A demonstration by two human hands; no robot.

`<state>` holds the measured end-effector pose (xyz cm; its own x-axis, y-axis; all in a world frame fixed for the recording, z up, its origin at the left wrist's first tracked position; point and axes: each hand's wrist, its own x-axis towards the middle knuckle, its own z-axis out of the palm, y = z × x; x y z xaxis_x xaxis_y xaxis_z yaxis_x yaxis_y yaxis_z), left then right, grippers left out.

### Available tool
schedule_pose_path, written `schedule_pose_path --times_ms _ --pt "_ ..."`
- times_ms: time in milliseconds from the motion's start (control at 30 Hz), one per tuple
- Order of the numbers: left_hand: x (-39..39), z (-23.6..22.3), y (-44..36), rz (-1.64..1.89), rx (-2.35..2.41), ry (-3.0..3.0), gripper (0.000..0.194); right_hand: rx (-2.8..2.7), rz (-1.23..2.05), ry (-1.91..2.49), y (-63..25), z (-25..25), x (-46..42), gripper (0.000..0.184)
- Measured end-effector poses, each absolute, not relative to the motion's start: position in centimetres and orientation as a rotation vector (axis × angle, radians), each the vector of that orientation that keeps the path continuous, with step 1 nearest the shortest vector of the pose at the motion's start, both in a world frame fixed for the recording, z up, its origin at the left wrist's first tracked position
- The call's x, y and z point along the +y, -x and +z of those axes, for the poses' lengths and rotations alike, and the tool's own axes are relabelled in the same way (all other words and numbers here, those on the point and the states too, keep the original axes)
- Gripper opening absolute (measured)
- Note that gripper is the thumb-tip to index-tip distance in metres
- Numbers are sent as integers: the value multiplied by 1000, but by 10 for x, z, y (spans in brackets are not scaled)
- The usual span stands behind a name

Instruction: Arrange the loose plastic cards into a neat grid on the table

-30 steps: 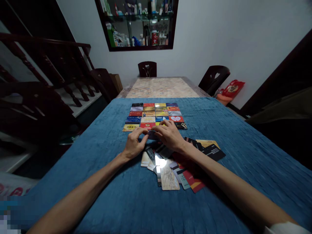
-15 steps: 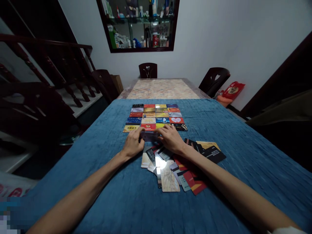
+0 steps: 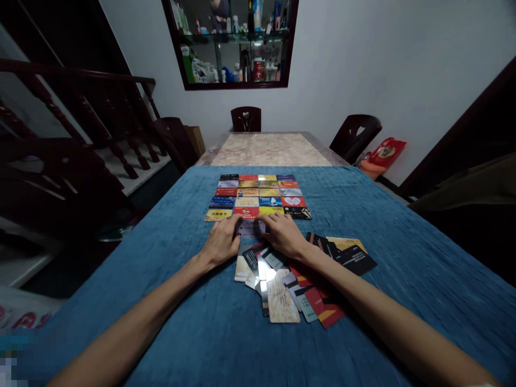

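Note:
A pale purple card (image 3: 252,229) lies nearly flat between my two hands, just below a block of colourful cards laid edge to edge in rows. My left hand (image 3: 220,239) grips its left end with thumb and fingers. On the opposite end, my right hand (image 3: 282,232) has its fingers bent over the card. The red card (image 3: 245,212) of the nearest row sits right beyond it, between a gold card (image 3: 218,215) and a yellow card (image 3: 271,210). Closer to me is a loose heap of overlapping cards, with a beige card (image 3: 284,298) on top, partly under my right forearm.
A blue cloth (image 3: 169,312) covers the near part of the table, and a patterned tabletop (image 3: 270,148) shows beyond it. Dark wooden chairs (image 3: 245,119) stand around. Black cards (image 3: 357,260) lie right of my right wrist.
The purple card has gone from standing tilted on edge to lying almost flat, its face now visible. Both hands have stayed at its ends. The view has shifted slightly.

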<state>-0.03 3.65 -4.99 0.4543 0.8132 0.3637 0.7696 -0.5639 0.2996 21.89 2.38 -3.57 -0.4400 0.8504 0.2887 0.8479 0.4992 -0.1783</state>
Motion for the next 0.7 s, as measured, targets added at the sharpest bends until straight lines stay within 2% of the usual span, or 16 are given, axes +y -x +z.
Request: schedule_pose_path --times_ms 233,400,700 --pt "39 -50 2 776 1377 -2571 47 -2396 148 1333 -222 -38 29 52" --pt "39 -43 1 880 1316 -2492 47 -2377 150 1272 -226 -38 32 58" --pt "49 -26 3 816 1197 -2351 53 -2459 74 1392 -228 -25 38 56"
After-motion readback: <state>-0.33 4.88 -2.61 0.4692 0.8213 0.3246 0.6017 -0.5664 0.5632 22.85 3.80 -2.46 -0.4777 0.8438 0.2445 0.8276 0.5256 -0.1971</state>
